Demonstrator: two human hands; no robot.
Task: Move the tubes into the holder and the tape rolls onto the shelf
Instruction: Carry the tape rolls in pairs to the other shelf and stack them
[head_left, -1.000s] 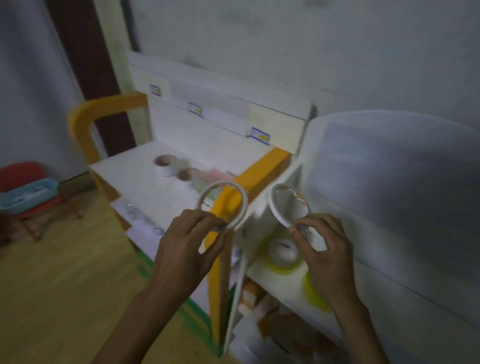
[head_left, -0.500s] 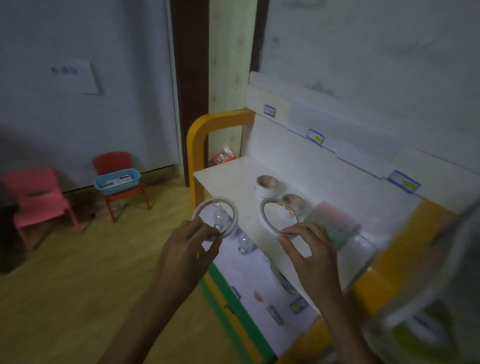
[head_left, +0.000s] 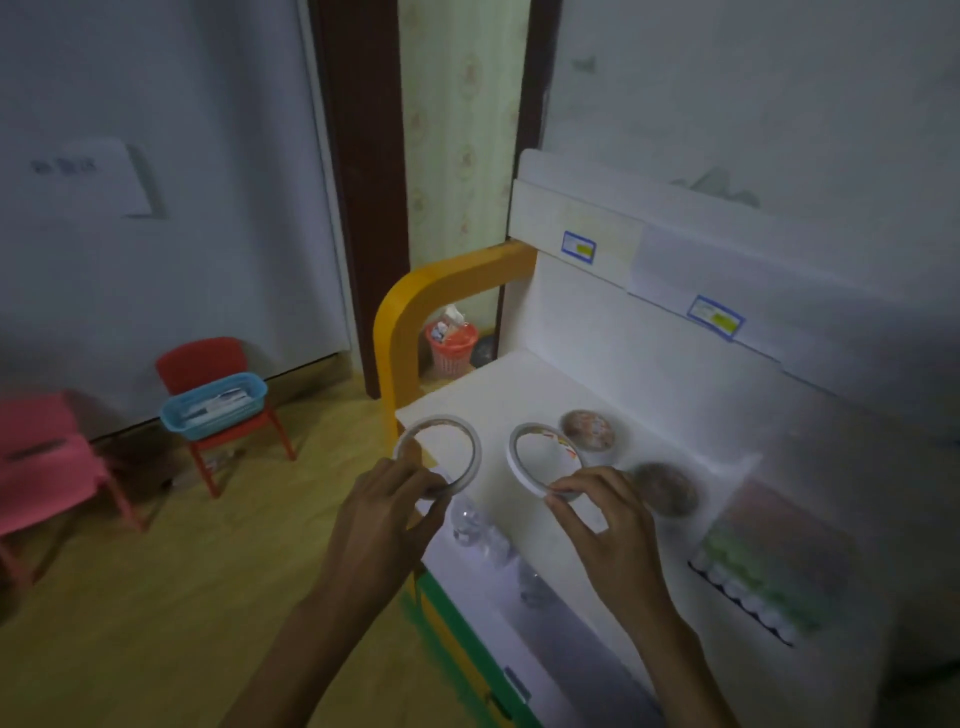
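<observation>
My left hand (head_left: 379, 525) pinches a thin white tape roll (head_left: 470, 441) by its lower rim, held upright at the front left corner of the white shelf top (head_left: 524, 384). My right hand (head_left: 608, 535) pinches a second thin tape roll (head_left: 517, 457) by its lower right rim, just above the shelf surface. Two thicker rolls, one (head_left: 589, 430) behind the other (head_left: 665, 488), lie flat on the shelf to the right of my hands. A rack of capped tubes (head_left: 763, 577) stands at the shelf's right end.
An orange arched frame (head_left: 410, 322) borders the shelf's left end. Clear round items (head_left: 467, 519) sit on a lower ledge under my hands. A red chair with a blue basket (head_left: 213, 405), a pink chair (head_left: 47, 462) and an orange bin (head_left: 452, 343) stand on the wooden floor at left.
My view swung left from the neighbouring cabinet to this shelf unit. Both hands carried their tape rolls along and now hold them over the shelf top's left part.
</observation>
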